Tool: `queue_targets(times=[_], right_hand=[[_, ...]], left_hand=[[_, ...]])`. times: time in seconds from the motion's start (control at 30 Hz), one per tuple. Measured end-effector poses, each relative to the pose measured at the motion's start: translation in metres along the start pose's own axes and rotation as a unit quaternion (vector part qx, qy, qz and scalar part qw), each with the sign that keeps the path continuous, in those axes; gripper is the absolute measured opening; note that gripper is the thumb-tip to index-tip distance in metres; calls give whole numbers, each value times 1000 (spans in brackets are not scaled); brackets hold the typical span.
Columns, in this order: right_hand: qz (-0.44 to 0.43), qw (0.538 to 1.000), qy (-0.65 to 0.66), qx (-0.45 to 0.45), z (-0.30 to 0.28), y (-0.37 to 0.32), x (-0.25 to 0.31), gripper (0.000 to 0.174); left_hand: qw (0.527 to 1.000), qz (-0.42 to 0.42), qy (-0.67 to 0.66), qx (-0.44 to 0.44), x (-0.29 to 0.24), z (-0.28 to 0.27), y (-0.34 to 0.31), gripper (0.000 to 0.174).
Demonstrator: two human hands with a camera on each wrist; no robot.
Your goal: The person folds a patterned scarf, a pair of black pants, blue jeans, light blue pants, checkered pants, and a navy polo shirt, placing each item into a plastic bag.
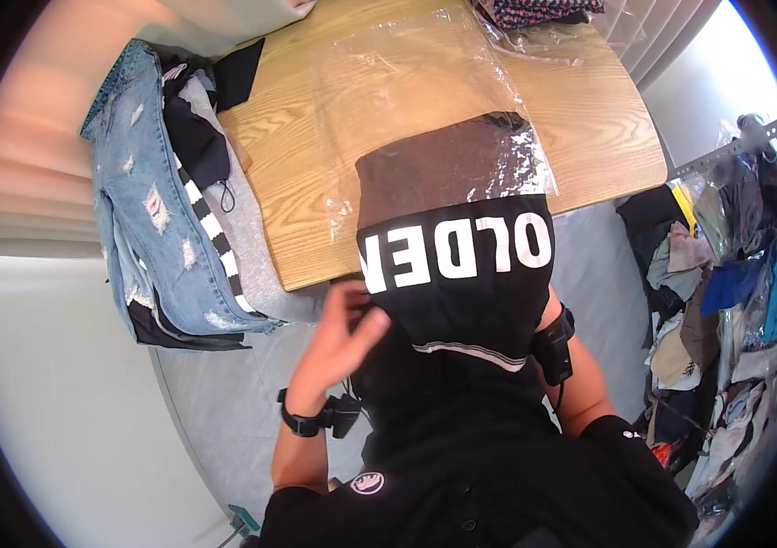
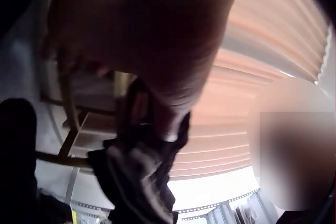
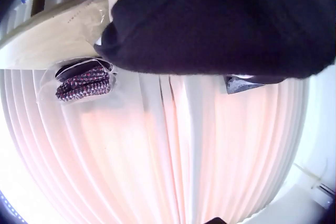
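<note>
A black garment [image 1: 462, 310] with large white letters hangs over the table's near edge against the person's front, its far part inside a clear plastic bag [image 1: 388, 100]. At its left edge is my left hand [image 1: 338, 338], thumb and fingers apart, the thumb overlapping the cloth. In the left wrist view that hand [image 2: 142, 35] is dark, with bunched dark cloth [image 2: 139, 171] below the thumb. Only the base of my right hand [image 1: 552, 310] shows at the garment's right edge; its fingers are hidden behind the cloth. Dark fabric [image 3: 220, 24] covers them in the right wrist view too.
Ripped blue jeans [image 1: 147, 201] and other clothes lie along the left side of the wooden table [image 1: 589, 119]. A patterned garment in plastic [image 1: 535, 14] sits at the far edge. Many bagged clothes [image 1: 726, 301] are piled on the right, beyond the grey floor [image 1: 603, 274].
</note>
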State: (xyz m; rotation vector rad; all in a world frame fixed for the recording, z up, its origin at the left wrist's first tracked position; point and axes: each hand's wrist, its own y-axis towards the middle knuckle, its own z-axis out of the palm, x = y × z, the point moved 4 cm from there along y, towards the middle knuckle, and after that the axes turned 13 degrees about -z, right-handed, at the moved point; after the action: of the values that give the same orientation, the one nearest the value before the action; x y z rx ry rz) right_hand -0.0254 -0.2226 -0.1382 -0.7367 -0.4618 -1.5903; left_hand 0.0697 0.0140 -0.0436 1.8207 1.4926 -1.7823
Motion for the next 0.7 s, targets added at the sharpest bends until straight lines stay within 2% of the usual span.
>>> queue_targets(times=[0.03,0.07,0.13,0.17,0.23,0.3,0.37,0.43,0.47,0.5,0.53,0.57,0.63,0.67,0.7], right_hand=[[2,1000,-2,-2,1,-1,0,50],[5,1000,-3,-1,1,-3,1,49],[7,1000,-7,1,1,-6,3,49],[10,1000,-9,0,2,-10,3,48],[12,1000,-11,-5,1,-16,6,48],[7,1000,-21,-11,6,-22,13,47],[-6,998,-55,-11,16,-29,25,46],[-41,983,-178,-13,32,-41,43,46],[-27,994,-102,-34,36,-42,45,45],[23,990,120,-69,38,-43,44,48],[10,951,309,-16,59,-46,56,58],[27,940,339,-38,70,-52,63,68],[-30,965,260,-23,80,-62,76,70],[-28,966,256,-24,80,-68,74,70],[-61,989,131,-26,76,-73,72,68]], left_hand=[[997,52,-31,51,22,13,2,63],[997,49,-33,51,31,23,3,63],[956,46,-223,187,31,41,2,75],[956,41,-221,190,27,40,4,75],[924,-12,-204,325,13,52,3,70],[925,-30,-182,333,-6,54,0,64],[901,-136,-282,298,-15,52,-1,57],[898,-148,-334,244,-34,45,-7,48],[875,-155,-393,235,-44,46,-9,47],[849,-160,-450,227,-51,48,-8,46],[837,-171,-476,209,-52,51,-6,45],[835,-170,-479,211,-51,56,-4,45],[880,-104,-424,188,-48,61,1,45],[918,-58,-336,203,-51,61,1,46],[917,-54,-300,259,-53,63,-1,53]])
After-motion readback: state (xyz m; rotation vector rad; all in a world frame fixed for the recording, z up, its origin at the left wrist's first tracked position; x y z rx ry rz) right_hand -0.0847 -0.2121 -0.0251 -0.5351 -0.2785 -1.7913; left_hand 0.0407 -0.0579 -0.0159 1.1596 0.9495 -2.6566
